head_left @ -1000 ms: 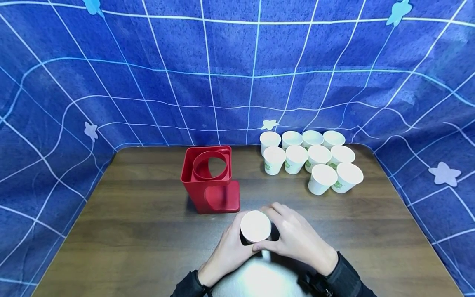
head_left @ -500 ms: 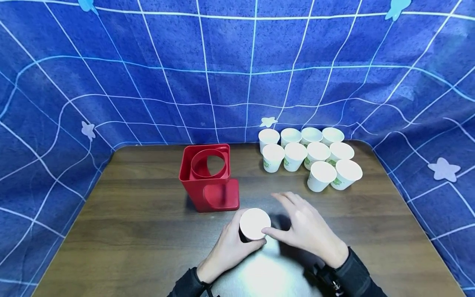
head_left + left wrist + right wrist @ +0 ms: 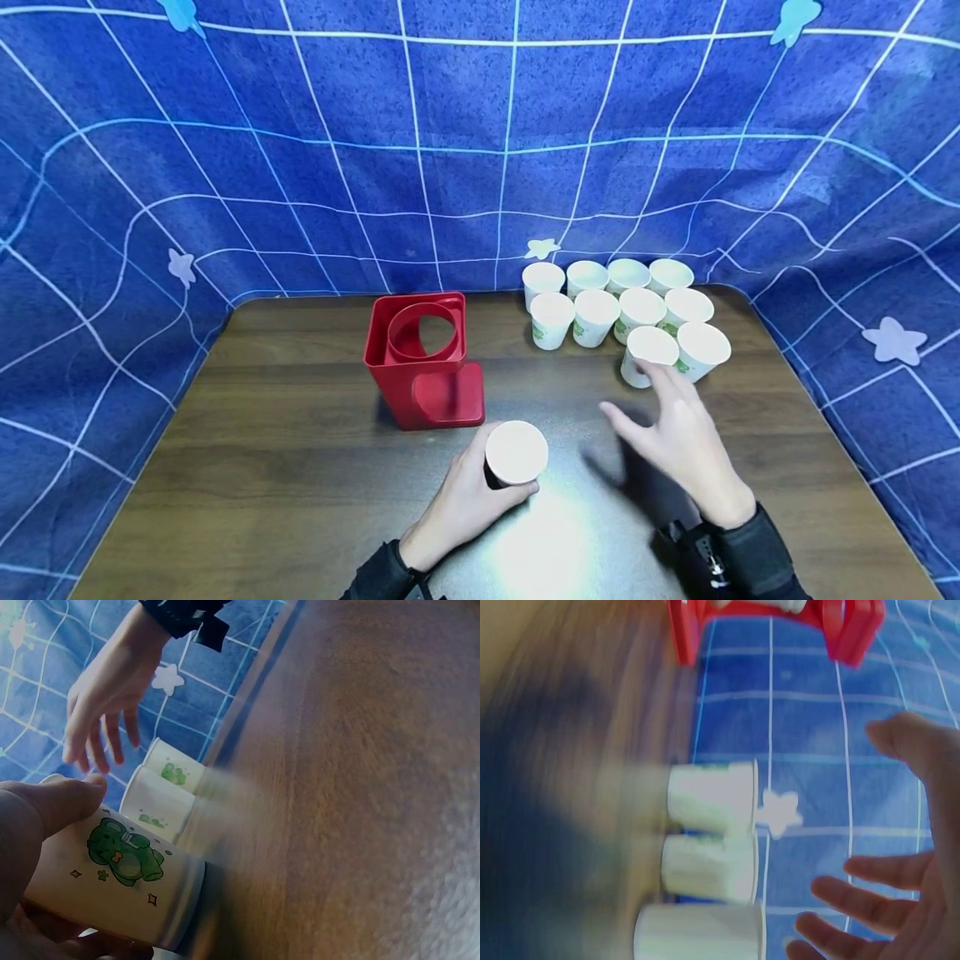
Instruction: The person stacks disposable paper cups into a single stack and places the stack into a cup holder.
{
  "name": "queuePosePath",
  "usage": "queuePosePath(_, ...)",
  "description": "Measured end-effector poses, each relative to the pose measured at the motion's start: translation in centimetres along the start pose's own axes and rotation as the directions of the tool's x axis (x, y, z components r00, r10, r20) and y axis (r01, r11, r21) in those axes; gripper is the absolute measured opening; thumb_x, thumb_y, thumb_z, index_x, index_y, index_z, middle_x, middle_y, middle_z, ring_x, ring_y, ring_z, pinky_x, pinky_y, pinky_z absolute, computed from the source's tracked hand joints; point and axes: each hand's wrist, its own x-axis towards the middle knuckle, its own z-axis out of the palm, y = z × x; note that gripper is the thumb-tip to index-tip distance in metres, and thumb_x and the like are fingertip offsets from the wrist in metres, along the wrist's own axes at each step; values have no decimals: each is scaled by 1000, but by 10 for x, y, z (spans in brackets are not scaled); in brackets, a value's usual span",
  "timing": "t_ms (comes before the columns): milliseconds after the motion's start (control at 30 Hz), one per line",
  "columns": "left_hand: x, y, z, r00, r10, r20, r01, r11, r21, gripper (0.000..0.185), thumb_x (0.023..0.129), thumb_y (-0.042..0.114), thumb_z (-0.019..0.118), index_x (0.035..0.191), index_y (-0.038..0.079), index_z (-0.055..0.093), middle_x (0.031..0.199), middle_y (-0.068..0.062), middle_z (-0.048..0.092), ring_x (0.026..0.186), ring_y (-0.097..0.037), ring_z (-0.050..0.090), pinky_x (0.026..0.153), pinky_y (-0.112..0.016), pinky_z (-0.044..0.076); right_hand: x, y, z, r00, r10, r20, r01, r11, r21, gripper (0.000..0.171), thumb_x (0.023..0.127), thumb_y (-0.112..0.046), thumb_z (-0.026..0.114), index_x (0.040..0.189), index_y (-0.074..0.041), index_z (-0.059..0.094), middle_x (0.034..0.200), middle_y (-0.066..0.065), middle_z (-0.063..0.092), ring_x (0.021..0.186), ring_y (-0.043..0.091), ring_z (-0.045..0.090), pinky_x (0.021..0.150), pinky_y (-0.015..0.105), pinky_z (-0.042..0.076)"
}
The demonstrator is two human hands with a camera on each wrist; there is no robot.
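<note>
My left hand [image 3: 468,512] grips a white paper cup [image 3: 516,452] near the front middle of the wooden table, thumb on the near side and fingers round the far side. In the left wrist view a green bear print shows on this paper cup [image 3: 161,900]. The right hand [image 3: 686,446] is raised over the table to the right with nothing in it, thumb and fingers spread apart. Its fingertips overlap the front-left cup [image 3: 637,377] of a group of paper cups in the head view. The right wrist view also shows those fingers [image 3: 859,904] spread beside several cups [image 3: 711,796].
A red plastic stand [image 3: 393,392] with a round ring on top and a low square base stands left of centre. Several matching white cups [image 3: 551,321] stand in rows at the back right. A blue cloth [image 3: 465,183] with white grid lines hangs behind the table [image 3: 262,467].
My right hand has let go of the held cup and moved right and away, over to the group of cups. The left hand keeps its grip in the same place.
</note>
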Motion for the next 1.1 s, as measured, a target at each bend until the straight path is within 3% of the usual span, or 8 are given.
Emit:
queuePosePath(133,1,1,0,1000,-4,6,4,1000,-4,73,76,31,92,136,23,52,127,7,68,115,-11,65,100,-41,53,1,15,-10,992,99,-75,-97,995,29,68,79,-23,87,134,5,59,126,25,64,118,43,57,98,58,44)
queuePosePath(333,2,1,-1,1000,-10,16,10,1000,-6,73,77,33,91,137,23,52,128,7,68,115,-11,65,100,-42,53,-2,33,-19,957,281,-69,-279,960,29,67,85,-29,83,138,2,56,126,26,60,115,42,56,93,57,43)
queuePosePath(533,2,0,-1,1000,-3,12,4,1000,-9,73,76,33,91,137,24,52,128,8,68,115,-11,65,100,-41,53,-3,44,-18,938,344,-41,-343,939,27,73,87,-34,80,143,3,52,132,29,58,122,47,53,97,62,40)
queuePosePath(1100,1,0,-1,1000,25,11,-25,1000,4,74,76,31,92,137,22,52,128,6,68,115,-11,65,99,-40,54,4,61,4,899,437,34,-438,895,84,67,93,-39,74,142,2,54,133,26,60,116,43,60,100,54,44)
